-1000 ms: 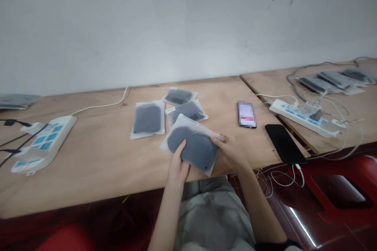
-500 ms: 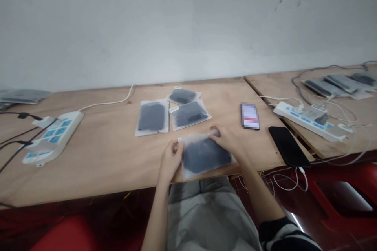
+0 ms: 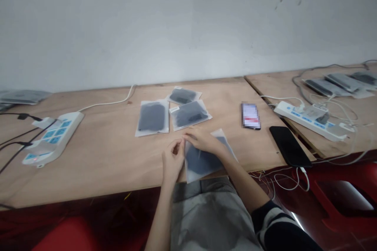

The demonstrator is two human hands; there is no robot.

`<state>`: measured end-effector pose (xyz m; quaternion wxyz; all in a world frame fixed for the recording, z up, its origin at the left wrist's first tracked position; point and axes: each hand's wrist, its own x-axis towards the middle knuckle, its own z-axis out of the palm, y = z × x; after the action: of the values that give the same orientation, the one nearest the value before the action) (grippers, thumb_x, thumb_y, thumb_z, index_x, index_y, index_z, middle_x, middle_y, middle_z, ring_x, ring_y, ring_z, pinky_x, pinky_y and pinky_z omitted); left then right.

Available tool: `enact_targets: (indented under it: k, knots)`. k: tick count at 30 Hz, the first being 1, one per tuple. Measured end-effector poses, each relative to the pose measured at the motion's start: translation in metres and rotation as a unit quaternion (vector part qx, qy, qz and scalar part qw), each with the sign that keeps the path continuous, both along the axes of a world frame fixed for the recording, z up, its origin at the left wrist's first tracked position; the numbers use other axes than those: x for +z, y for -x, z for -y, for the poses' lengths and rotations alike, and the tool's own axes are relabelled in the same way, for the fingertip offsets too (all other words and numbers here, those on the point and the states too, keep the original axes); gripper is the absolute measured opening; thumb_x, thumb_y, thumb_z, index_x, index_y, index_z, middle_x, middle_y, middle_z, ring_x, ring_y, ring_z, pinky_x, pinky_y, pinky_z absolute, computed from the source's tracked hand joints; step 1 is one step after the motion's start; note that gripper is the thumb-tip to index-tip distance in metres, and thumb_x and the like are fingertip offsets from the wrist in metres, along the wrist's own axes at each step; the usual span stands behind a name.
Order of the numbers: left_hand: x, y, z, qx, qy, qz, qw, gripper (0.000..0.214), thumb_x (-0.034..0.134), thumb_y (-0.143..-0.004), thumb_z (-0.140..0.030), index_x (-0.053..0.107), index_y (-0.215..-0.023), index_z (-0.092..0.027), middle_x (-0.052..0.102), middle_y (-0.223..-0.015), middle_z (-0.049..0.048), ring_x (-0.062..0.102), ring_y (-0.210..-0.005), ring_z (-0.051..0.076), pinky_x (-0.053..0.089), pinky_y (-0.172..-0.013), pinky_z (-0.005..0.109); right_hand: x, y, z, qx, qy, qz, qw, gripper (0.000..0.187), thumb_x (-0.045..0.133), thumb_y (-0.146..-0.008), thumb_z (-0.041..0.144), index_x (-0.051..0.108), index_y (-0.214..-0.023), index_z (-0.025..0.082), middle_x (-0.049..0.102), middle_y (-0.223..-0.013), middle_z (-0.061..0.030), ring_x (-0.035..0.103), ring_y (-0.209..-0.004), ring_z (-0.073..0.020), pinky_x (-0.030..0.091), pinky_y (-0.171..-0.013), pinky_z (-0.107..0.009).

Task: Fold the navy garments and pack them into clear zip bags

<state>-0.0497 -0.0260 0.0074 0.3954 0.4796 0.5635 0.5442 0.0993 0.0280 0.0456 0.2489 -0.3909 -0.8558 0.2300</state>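
A frosted plastic bag (image 3: 200, 163) with a dark flat item inside lies at the table's front edge, before my lap. My left hand (image 3: 173, 160) is closed in a pinch at the bag's left edge. Reaching across the top of the bag, my right hand (image 3: 203, 141) has its fingertips pressed together at the upper left corner, touching the left fingertips. What exactly lies between the fingertips is too small to see. Behind my hands are three similar bags: an upright one (image 3: 152, 117), a tilted one with a white label (image 3: 191, 115), and a smaller-looking one (image 3: 183, 95) at the back.
To the right lie a lit phone (image 3: 251, 116) and a black phone (image 3: 289, 146). A white power strip (image 3: 309, 120) with cables sits beyond them, near more bags (image 3: 343, 82). Another power strip (image 3: 57, 135) is at the left. A red stool (image 3: 324, 204) stands below.
My right hand has moved left, from the bag's upper right part to its upper left corner, meeting my left hand. The bag's left side has shifted slightly.
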Motion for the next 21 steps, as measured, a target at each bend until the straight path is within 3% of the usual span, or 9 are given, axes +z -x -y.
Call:
enact_targets:
  k: [3,8,13,15,18,21]
  knots:
    - [0.001,-0.007,0.002,0.021,-0.005,0.003,1.0,0.012,0.071,-0.081,-0.032,0.074,-0.082,-0.02,0.073,-0.084,0.0045,0.066,-0.086,0.021,0.05,-0.082,0.025,0.002,-0.003,-0.002,0.026,0.064,-0.063,0.996,0.02,0.051,-0.099,0.028,0.069,-0.095,0.02,0.071,-0.094,-0.0025,0.063,-0.088,-0.017,0.045,-0.081,-0.027]
    - [0.002,-0.009,0.0,0.072,-0.026,-0.053,0.996,0.019,0.064,-0.085,-0.037,0.07,-0.082,-0.019,0.07,-0.077,0.0029,0.064,-0.073,0.017,0.049,-0.074,0.025,0.003,-0.016,-0.002,-0.015,0.055,-0.113,0.992,0.016,0.056,-0.094,0.026,0.07,-0.09,0.019,0.072,-0.09,-0.0023,0.064,-0.085,-0.0169,0.045,-0.079,-0.027]
    - [0.0,0.033,-0.011,0.158,-0.006,-0.081,0.984,0.025,0.063,-0.082,-0.041,0.068,-0.081,-0.016,0.068,-0.072,0.0033,0.063,-0.069,0.018,0.049,-0.069,0.026,-0.001,-0.07,0.0,-0.105,0.088,-0.105,0.985,0.02,0.056,-0.091,0.029,0.07,-0.084,0.018,0.073,-0.086,-0.0039,0.065,-0.085,-0.0194,0.048,-0.082,-0.031]
    - [-0.002,0.048,-0.016,0.138,0.019,-0.116,0.983,0.029,0.061,-0.083,-0.043,0.069,-0.082,-0.015,0.07,-0.074,0.0058,0.065,-0.073,0.021,0.051,-0.074,0.03,-0.002,-0.089,0.003,-0.114,0.11,-0.083,0.984,0.021,0.055,-0.091,0.03,0.071,-0.084,0.019,0.073,-0.086,-0.0037,0.066,-0.085,-0.0201,0.049,-0.083,-0.033]
    - [-0.003,0.047,-0.019,0.103,0.023,-0.231,0.967,0.033,0.056,-0.087,-0.042,0.071,-0.095,-0.014,0.073,-0.094,0.0143,0.068,-0.096,0.031,0.049,-0.092,0.042,-0.002,-0.096,0.014,-0.144,0.086,-0.034,0.985,0.025,0.049,-0.095,0.029,0.072,-0.097,0.019,0.074,-0.098,-0.0067,0.067,-0.093,-0.0226,0.049,-0.087,-0.036]
    - [0.002,0.021,-0.015,0.077,-0.07,-0.313,0.944,0.042,0.049,-0.092,-0.036,0.062,-0.125,-0.014,0.058,-0.138,0.02,0.05,-0.133,0.033,0.035,-0.112,0.048,-0.004,-0.072,0.031,-0.205,0.006,0.002,0.979,0.034,0.041,-0.099,0.027,0.068,-0.117,0.018,0.07,-0.119,-0.0126,0.064,-0.109,-0.0265,0.047,-0.096,-0.042]
